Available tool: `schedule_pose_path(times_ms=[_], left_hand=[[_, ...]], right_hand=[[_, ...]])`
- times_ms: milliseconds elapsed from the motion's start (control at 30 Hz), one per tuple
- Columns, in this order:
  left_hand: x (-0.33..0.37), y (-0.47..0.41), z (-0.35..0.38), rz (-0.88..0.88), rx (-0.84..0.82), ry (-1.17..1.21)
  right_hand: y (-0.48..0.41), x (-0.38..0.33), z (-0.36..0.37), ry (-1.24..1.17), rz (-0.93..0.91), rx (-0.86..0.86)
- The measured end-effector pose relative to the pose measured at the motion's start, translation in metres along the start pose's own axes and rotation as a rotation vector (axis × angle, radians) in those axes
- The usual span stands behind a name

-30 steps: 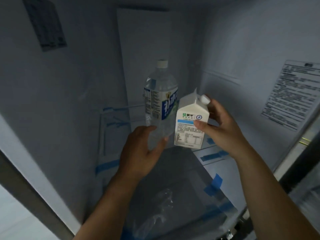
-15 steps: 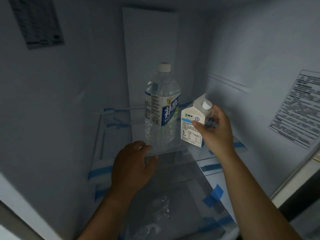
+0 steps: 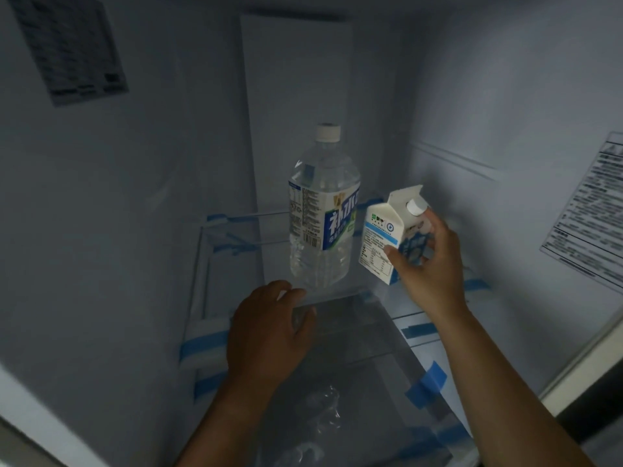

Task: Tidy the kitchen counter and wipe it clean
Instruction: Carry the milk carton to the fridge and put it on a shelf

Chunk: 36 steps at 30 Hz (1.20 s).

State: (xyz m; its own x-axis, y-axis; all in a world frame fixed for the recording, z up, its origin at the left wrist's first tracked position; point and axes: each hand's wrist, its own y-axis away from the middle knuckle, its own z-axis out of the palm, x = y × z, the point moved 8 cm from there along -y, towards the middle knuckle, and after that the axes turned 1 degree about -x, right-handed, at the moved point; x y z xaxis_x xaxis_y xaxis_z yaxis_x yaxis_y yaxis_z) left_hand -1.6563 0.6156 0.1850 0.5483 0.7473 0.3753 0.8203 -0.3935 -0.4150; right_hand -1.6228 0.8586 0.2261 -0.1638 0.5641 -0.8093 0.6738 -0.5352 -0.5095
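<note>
Inside a dim fridge, a large clear water bottle with a white cap and blue-white label stands upright on the glass shelf. My right hand grips a small white milk carton with a white screw cap, tilted, just right of the bottle and above the shelf. My left hand hovers below and in front of the bottle, fingers relaxed, holding nothing and apart from the bottle.
Blue tape strips hold the shelves and the lower drawer cover. Printed labels are stuck to the left wall and right wall. The fridge's back panel is close behind the bottle.
My left hand has let go of the bottle and drawn back down toward me. My right hand has carried the carton deeper in, beside the bottle, and tilted it.
</note>
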Motion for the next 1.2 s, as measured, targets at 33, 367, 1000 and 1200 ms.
schedule_pose_path(times_ms=[33, 367, 1000, 1200], left_hand=[[0.000, 0.000, 0.001, 0.000, -0.002, 0.005], [0.002, -0.001, 0.003, 0.006, -0.013, 0.077], [0.238, 0.088, -0.009, 0.680, -0.253, 0.577], [0.319, 0.183, -0.017, 0.956, -0.239, 0.575]], right_hand=[[-0.001, -0.001, 0.002, 0.005, -0.012, 0.003], [0.029, -0.006, -0.015, 0.220, 0.027, 0.070], [0.236, -0.136, -0.239, 0.760, 0.029, 0.245], [0.350, -0.141, -0.342, 1.031, 0.301, 0.300]])
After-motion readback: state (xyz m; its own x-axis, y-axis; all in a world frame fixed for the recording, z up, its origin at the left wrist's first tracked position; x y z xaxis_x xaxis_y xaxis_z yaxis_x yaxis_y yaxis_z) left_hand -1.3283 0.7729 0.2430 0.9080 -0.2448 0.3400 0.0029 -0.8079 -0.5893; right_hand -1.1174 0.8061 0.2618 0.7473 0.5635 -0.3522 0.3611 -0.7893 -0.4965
